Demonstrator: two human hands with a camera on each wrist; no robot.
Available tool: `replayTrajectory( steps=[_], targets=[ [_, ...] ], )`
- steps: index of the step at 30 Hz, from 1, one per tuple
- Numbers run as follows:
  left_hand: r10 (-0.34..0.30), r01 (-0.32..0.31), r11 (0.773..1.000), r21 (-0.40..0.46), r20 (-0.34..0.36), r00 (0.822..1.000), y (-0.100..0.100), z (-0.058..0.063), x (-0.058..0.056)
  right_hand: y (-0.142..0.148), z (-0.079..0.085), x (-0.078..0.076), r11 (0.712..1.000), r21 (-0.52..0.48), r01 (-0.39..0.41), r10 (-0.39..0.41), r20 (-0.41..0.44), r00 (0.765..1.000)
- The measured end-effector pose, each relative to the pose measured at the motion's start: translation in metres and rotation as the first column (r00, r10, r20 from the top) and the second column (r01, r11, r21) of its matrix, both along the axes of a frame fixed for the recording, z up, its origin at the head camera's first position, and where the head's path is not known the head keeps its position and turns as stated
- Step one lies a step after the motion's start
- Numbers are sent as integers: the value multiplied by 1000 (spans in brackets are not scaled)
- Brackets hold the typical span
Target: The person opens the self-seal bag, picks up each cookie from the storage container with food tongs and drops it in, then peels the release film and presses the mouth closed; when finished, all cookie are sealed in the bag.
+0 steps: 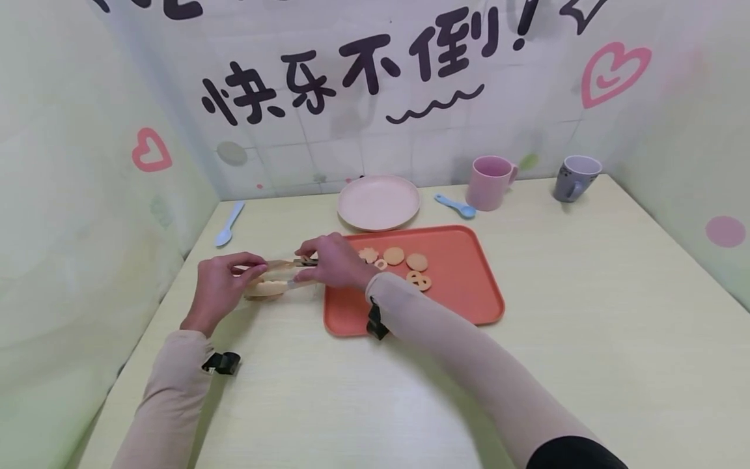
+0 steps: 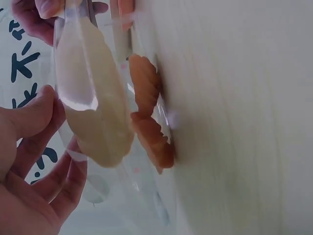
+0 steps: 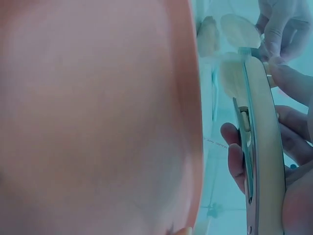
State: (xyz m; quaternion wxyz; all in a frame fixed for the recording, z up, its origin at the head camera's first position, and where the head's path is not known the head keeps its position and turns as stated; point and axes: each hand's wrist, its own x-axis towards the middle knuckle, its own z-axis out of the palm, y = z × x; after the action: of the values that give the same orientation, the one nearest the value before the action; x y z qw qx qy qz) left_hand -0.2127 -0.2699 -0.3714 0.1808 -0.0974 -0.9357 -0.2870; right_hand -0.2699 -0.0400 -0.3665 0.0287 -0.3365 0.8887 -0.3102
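Observation:
At the left of the table, my left hand point(image 1: 217, 286) pinches the edge of a clear plastic container point(image 2: 63, 129) between thumb and fingers. Inside or behind the clear plastic shows a pale oval piece point(image 2: 102, 117), like a slice of bread. Orange crinkled pieces point(image 2: 145, 85) lie lower, close over the table. My right hand point(image 1: 340, 260), over the left edge of the orange tray point(image 1: 463, 306), grips long metal-edged tongs point(image 3: 266, 122) with a pale handle. Their tips point left, right at the clear plastic. Biscuits point(image 1: 417, 262) of several shapes lie on the tray.
Behind the tray stands a pink plate point(image 1: 379, 203). A blue spoon point(image 1: 456, 206), a pink mug point(image 1: 489, 184) and a grey-purple mug point(image 1: 577, 178) stand along the back. Another pale blue spoon point(image 1: 230, 225) lies at the back left. Walls enclose the table.

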Motion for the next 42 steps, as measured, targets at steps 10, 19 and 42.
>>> replayTrajectory(
  steps=[10, 19, 42],
  targets=[
    [-21, 21, 1000, 4, -3, 1000, -7, -6, 0, 34, 13, 7, 999, -29, -21, 23, 80, 997],
    [-61, 60, 998, -15, -25, 998, 2, -2, -7, 64, 21, 12, 996, -52, -75, 73, -34, 997],
    [45, -46, 999, -11, -93, 995, -37, 5, 13, 134, 46, 24, 983, 86, -160, 175, -213, 961]
  ],
)
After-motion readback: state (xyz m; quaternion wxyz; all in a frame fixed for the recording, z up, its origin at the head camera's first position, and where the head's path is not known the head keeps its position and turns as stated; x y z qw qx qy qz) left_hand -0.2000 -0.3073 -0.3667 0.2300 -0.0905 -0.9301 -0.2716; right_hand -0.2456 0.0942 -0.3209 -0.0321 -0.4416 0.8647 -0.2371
